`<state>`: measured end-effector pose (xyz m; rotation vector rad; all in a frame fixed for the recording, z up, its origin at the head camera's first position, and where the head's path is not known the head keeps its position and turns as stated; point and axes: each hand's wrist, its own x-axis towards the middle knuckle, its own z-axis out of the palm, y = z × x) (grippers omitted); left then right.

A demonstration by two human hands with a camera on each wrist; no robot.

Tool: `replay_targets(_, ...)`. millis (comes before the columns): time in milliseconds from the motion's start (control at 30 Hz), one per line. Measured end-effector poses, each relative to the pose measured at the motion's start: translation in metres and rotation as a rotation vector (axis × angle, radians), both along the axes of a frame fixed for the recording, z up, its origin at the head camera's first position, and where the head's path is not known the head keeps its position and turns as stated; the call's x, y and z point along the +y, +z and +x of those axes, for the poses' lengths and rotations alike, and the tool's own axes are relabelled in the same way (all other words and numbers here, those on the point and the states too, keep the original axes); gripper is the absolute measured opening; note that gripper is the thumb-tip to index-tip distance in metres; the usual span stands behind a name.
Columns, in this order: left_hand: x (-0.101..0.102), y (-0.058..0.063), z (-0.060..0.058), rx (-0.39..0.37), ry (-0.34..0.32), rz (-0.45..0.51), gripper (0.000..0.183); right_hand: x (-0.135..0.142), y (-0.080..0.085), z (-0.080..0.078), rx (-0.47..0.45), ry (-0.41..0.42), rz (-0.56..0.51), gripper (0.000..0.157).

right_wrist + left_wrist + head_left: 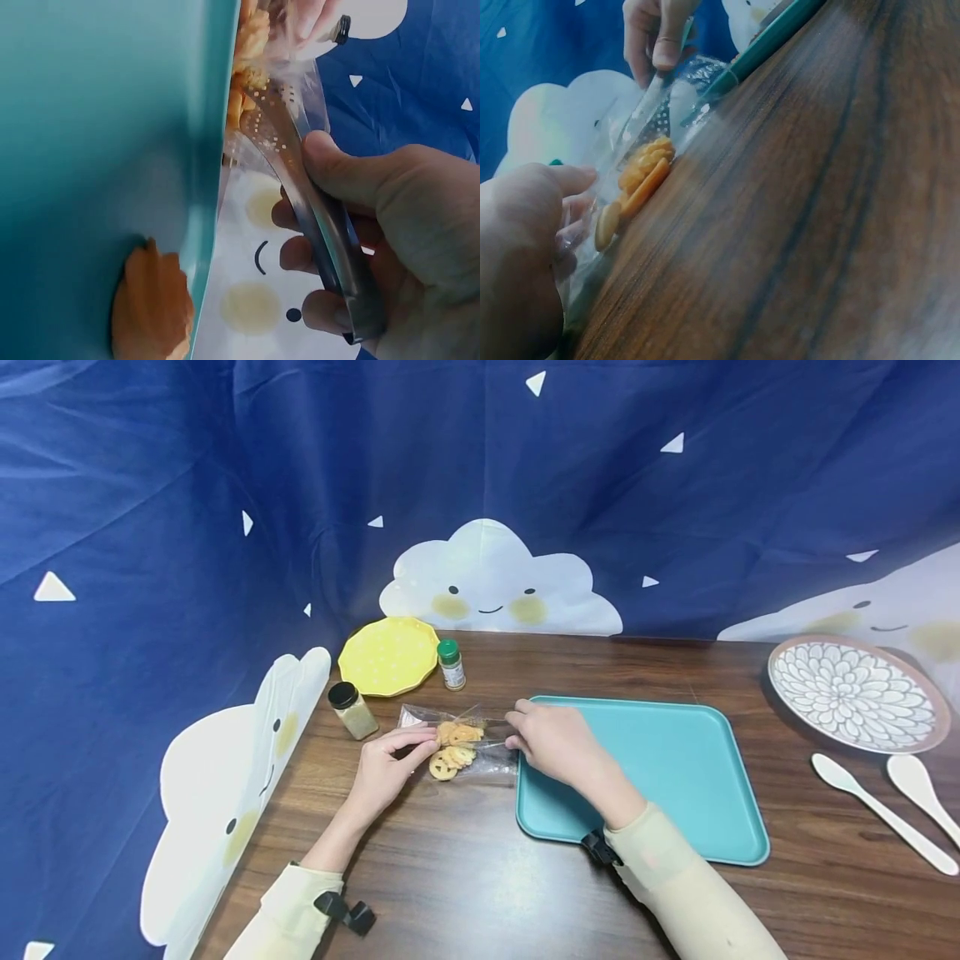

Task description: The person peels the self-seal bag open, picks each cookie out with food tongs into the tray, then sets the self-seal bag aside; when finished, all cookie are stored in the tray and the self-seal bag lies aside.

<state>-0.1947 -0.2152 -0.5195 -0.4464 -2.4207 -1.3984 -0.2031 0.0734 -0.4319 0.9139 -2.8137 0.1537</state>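
Several golden cookies (456, 745) lie inside a clear plastic bag (491, 768) on the table, some with cut-out holes. My left hand (386, 770) holds the bag's left end beside the cookies, thumb toward me. My right hand (555, 739) grips metal tongs (304, 180) over the tray's left edge. The tongs' perforated tips reach into the bag's right side and touch the cookies; whether they clasp one cannot be told. Beneath the right hand is the teal tray (660, 777). A brown cookie-like piece (152, 304) shows in the tray in the right wrist view.
Behind the bag stand a black-lidded jar (354, 712), a green-capped shaker (452, 665) and a yellow plate (388, 657). To the right are a patterned plate (858, 693) and two white spoons (885, 814), (922, 789). A blue cloth (480, 460) hangs behind.
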Motion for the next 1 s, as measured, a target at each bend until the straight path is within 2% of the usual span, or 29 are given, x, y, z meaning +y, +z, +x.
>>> replay_targets(300,0.001,0.001,0.000,-0.015,-0.010,0.005,0.018,0.004,0.000,-0.002,-0.043,-0.003,0.001,0.037)
replay_targets(633,0.001,0.001,0.001,-0.041,0.004,-0.009,0.018,0.003,-0.001,-0.001,0.028,0.024,0.008,0.021)
replay_targets(1000,0.002,0.001,0.001,-0.053,0.014,0.006,0.017,0.013,0.003,-0.003,0.026,0.026,0.021,0.023)
